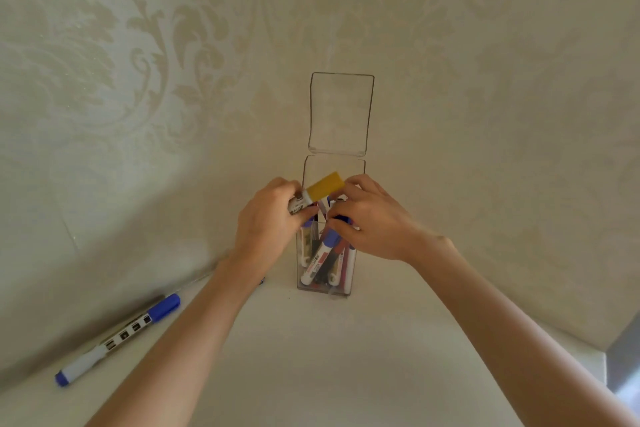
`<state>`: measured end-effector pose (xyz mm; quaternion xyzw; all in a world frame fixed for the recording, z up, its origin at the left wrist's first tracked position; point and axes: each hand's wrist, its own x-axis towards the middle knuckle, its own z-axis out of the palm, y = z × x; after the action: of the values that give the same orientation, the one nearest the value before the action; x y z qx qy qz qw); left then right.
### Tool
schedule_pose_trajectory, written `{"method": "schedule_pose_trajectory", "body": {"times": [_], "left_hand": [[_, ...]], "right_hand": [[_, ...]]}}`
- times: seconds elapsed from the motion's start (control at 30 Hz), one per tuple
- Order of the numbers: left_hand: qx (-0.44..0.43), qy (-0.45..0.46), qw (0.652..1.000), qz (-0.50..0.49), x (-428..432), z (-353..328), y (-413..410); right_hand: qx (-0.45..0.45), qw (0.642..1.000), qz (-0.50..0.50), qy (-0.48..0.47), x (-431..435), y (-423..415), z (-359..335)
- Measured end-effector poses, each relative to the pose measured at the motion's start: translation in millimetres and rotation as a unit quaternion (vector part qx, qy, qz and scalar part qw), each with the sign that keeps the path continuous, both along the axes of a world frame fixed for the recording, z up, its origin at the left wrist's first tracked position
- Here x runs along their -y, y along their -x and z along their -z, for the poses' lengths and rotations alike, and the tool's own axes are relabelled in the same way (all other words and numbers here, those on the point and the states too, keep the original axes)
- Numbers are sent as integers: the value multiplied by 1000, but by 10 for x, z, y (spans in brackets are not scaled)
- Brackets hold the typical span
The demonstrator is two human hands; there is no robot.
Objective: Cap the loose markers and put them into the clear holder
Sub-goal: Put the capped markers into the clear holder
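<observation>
Head view — left fingers [288, 186] clamp yellow-capped marker [325, 188] (white barrel) over clear holder [334, 163]; right fingers [356, 186] — cannot tell.

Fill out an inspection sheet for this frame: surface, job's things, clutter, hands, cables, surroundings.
Surface: pale surface set in a wall corner.
Job's things: clear holder with its lid flipped up and several markers inside; yellow-capped marker held over its mouth; blue-capped marker lying capped at the left, by the wall.
Clutter: small dark bit behind the left wrist, unclear.
Hands: left hand grips the yellow-capped marker's barrel; right hand has curled fingers at the holder's mouth, one touching the yellow cap, something blue beneath; grip unclear.
Cables: nothing seen.
Surroundings: patterned cream wallpaper on both walls.
</observation>
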<state>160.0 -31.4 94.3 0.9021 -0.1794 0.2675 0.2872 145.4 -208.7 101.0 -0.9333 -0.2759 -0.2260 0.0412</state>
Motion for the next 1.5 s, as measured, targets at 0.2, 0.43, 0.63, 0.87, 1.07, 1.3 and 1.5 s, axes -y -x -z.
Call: {"method": "schedule_pose_trajectory", "body": {"times": [0.2, 0.43, 0.63, 0.87, 1.07, 1.3, 1.5], "left_hand": [[-70, 45, 996, 14, -60, 65, 38], [-67, 97, 990, 83, -23, -212, 178], [-138, 169, 974, 53, -286, 20, 167], [-172, 216, 956, 103, -97, 461, 180], [-174, 123, 971, 111, -288, 563, 236], [-115, 30, 984, -136, -1457, 810, 637], [-173, 8, 969, -178, -1827, 1055, 751]], "right_hand": [[-70, 971, 22, -226, -81, 156, -67], [-111, 802, -81, -581, -378, 256, -358], [24, 848, 12, -530, -208, 161, -529], [-117, 923, 53, -362, -507, -24, -170], [-108, 975, 57, -187, -525, 4, -18], [139, 974, 14, -178, -749, 301, 278], [-237, 932, 211, -177, -1512, 310, 762]]}}
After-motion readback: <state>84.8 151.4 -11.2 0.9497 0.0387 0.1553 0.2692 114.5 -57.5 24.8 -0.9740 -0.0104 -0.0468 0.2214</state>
